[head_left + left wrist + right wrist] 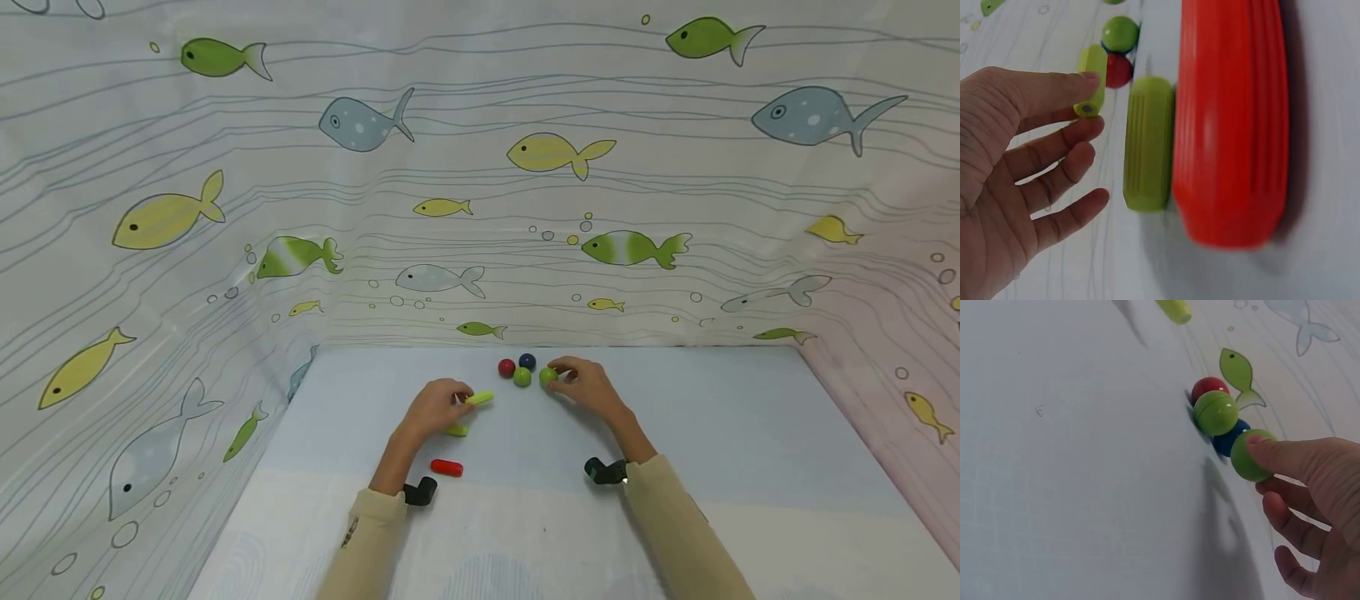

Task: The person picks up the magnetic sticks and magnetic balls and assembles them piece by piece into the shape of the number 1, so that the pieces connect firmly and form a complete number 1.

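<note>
My left hand [438, 407] pinches a yellow-green ribbed stick [1091, 81] between thumb and index finger, the other fingers spread apart. Below that hand a second yellow-green stick [1149, 144] lies on the table, and a thicker-looking red stick [1232, 125] lies nearer the wrist. With thumb and fingertips my right hand [588, 385] holds a green ball [1250, 456]. Just left of it, a red ball [506, 367], a dark blue ball [527, 362] and another green ball [522, 377] sit grouped at the table's far side.
The pale table [720, 425] runs back to a wall sheet [480, 242] printed with fish and wavy lines, which also encloses both sides. A black wrist camera [422, 492] is on the left wrist, and another camera [603, 472] on the right.
</note>
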A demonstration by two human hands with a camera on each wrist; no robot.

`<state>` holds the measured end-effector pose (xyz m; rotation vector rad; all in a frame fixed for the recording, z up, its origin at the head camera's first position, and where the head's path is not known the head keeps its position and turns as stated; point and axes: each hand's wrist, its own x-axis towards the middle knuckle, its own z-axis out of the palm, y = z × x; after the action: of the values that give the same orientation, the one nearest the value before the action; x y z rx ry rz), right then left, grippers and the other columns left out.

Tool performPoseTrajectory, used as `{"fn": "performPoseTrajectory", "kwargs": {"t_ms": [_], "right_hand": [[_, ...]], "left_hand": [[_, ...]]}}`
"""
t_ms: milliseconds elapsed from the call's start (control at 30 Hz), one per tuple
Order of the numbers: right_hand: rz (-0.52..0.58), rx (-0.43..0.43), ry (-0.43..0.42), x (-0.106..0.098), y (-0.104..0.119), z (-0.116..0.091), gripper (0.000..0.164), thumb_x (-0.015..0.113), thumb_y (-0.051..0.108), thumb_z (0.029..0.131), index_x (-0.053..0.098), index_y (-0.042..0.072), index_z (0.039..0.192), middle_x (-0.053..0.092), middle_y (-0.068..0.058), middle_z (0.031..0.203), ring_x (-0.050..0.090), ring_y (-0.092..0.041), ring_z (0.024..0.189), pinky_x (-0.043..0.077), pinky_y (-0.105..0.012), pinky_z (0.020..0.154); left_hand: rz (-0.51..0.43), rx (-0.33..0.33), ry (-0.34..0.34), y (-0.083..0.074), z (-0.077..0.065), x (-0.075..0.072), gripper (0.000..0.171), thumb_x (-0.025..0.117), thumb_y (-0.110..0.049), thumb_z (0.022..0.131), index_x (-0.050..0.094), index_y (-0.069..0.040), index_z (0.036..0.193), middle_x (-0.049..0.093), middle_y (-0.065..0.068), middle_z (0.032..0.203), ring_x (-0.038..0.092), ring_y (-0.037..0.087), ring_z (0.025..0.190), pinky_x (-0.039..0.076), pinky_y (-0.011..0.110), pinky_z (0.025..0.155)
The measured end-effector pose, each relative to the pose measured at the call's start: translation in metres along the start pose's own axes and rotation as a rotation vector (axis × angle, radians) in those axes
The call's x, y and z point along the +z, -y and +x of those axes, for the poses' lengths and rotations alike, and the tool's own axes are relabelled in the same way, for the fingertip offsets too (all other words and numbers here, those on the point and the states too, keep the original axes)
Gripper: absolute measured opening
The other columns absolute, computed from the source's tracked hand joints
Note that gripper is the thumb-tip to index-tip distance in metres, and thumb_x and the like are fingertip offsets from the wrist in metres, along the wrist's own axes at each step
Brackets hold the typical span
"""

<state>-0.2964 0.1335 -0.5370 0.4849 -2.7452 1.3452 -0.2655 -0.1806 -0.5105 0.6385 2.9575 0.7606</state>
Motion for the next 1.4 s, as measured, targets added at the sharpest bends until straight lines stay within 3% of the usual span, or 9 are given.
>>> {"fn": "performPoseTrajectory", "kwargs": {"t_ms": [300, 833, 1400], "right_hand": [[0.026, -0.012, -0.002, -0.004, 0.010, -0.002, 0.034, 0.079, 0.022, 0.085, 0.070, 0.013, 0.117, 0.070, -0.003, 0.107, 0.061, -0.020, 0.090, 0.047, -0.035, 0.073], [0.041, -0.020, -0.002, -0.006, 0.021, -0.002, 0.036, 0.079, 0.028, 0.085, 0.070, 0.013, 0.117, 0.071, -0.004, 0.105, 0.062, -0.019, 0.087, 0.049, -0.034, 0.069], [0.073, -0.043, 0.004, -0.004, 0.025, -0.003, 0.036, 0.079, 0.026, 0.086, 0.071, 0.011, 0.117, 0.071, -0.003, 0.106, 0.063, -0.019, 0.088, 0.050, -0.034, 0.072]], "left_hand": [[-0.013, 0.046, -0.007, -0.023, 0.006, 0.009, 0.018, 0.075, -0.023, 0.089, 0.074, -0.013, 0.104, 0.066, -0.005, 0.088, 0.057, 0.014, 0.079, 0.048, 0.028, 0.073], [-0.058, 0.097, -0.033, -0.048, 0.017, 0.030, 0.017, 0.074, -0.021, 0.090, 0.073, -0.011, 0.104, 0.066, -0.004, 0.085, 0.058, 0.014, 0.077, 0.047, 0.026, 0.070], [0.010, 0.076, -0.166, -0.065, 0.021, 0.038, 0.015, 0.072, -0.024, 0.091, 0.072, -0.011, 0.098, 0.068, -0.001, 0.085, 0.058, 0.012, 0.074, 0.048, 0.026, 0.068]]}}
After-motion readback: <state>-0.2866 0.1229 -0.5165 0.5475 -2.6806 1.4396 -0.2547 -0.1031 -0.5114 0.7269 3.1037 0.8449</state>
